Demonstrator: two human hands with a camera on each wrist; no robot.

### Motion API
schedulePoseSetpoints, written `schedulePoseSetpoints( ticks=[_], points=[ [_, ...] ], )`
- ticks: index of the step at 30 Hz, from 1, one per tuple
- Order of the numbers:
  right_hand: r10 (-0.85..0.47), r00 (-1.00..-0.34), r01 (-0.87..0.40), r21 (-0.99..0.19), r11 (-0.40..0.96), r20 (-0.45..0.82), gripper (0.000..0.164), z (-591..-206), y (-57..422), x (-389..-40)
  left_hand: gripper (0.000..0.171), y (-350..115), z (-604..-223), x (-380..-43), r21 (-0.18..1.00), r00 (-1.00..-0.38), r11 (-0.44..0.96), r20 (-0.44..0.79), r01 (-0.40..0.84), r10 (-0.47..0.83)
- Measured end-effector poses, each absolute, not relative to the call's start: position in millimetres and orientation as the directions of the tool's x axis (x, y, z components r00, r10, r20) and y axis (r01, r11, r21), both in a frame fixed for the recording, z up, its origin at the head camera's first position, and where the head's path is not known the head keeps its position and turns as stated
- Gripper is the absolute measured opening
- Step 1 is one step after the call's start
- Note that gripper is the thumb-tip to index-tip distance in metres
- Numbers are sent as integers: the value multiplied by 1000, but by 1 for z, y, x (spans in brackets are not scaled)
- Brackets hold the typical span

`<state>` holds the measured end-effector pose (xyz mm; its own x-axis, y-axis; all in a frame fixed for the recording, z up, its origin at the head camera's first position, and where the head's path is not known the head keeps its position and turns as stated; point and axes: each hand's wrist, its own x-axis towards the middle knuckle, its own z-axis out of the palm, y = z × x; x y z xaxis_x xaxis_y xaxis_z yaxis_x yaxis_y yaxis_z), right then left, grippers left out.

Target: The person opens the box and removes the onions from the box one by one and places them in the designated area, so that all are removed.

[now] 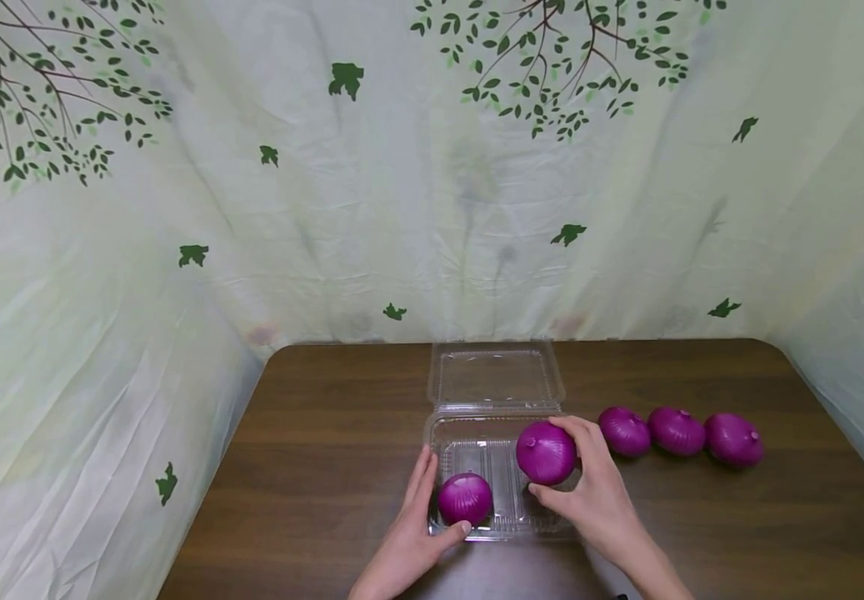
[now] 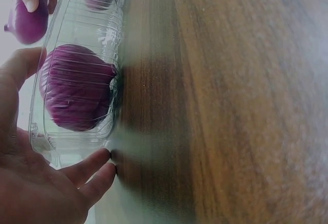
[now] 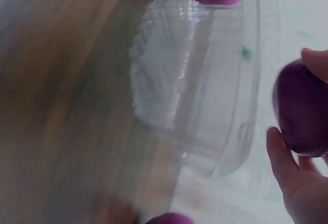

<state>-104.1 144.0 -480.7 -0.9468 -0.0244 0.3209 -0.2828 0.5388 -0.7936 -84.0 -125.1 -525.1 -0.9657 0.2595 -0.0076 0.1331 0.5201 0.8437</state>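
Observation:
A clear plastic clamshell container [image 1: 506, 521] lies on the table with its lid [image 1: 496, 377] folded back. One red onion [image 1: 465, 498] sits in its front left part, also visible through the wall in the left wrist view. My left hand [image 1: 415, 533] rests against the container's front left corner, fingers along the left side and thumb at the front rim. My right hand [image 1: 600, 492] grips another red onion [image 1: 546, 452] between thumb and fingers, over the right part of the container. In the right wrist view this onion [image 3: 302, 108] is above the rim.
Three more red onions [image 1: 676, 431] stand in a row on the brown wooden table [image 1: 312, 467], right of the container. A pale cloth [image 1: 476, 192] printed with leaves and branches hangs behind the table and along its sides.

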Motion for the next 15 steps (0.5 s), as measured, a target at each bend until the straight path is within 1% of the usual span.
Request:
schedulePoseSetpoints(
  ticks=[6,15],
  points=[
    [82,-932,-241,-771,590,354,89,-486,160,-94,100,-124,-525,-84,845,-965,516,0,141,264],
    [241,-924,-103,-800,591,297,92,-489,184,-83,101,-124,-526,-84,843,-965,518,4,145,263]
  ],
)
